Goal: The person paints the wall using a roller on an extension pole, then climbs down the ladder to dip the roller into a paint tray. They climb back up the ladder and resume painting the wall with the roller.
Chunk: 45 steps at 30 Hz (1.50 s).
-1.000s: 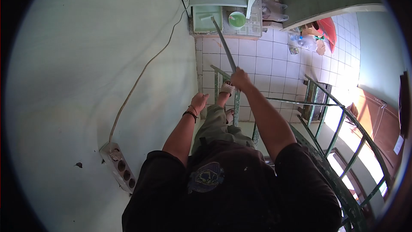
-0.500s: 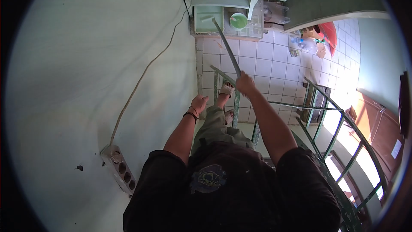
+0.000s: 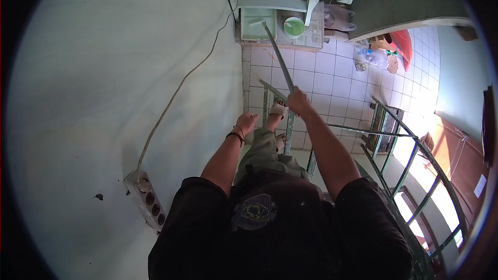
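Perched high, our right hand (image 3: 299,101) fisted on the long pole (image 3: 278,57), left hand (image 3: 245,123) loosely curled and empty; a slip could drop the pole onto the tray (image 3: 257,25).

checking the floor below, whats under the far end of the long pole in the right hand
The pole, gripped by the right hand, points down at a pale green tray beside a green bowl. Whether the tip touches the tray cannot be told.

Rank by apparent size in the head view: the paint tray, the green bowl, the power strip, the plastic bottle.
1. Power strip, though it is nearer the camera, which inflates it.
2. Paint tray.
3. Plastic bottle and green bowl look alike; no ranking between them.
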Each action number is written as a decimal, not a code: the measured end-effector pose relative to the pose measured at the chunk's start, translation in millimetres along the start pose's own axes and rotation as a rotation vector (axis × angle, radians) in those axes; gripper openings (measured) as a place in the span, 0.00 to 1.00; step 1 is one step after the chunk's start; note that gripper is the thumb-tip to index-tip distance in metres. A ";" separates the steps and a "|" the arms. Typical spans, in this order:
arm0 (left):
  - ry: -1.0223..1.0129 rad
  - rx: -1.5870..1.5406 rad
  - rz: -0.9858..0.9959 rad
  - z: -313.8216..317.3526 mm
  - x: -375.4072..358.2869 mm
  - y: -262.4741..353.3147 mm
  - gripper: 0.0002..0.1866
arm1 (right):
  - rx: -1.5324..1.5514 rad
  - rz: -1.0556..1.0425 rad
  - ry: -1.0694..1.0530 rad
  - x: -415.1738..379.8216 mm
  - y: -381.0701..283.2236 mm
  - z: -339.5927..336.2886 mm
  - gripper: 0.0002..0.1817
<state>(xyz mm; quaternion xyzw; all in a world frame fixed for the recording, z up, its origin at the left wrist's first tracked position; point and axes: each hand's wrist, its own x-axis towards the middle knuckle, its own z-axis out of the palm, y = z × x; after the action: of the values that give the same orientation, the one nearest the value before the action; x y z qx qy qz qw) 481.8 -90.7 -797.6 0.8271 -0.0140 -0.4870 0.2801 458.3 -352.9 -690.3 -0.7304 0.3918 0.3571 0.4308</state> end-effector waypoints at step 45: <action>-0.312 -0.316 0.243 24.5 -156.0 145.1 0.24 | 1.503 0.019 -0.605 -323.5 150.6 -14.6 0.06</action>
<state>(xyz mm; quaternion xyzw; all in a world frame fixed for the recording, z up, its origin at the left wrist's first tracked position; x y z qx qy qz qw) 416.2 -177.8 -613.0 0.6802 -0.0802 -0.5678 0.4566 186.8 -329.0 -459.6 -0.1141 0.3999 0.1842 0.8906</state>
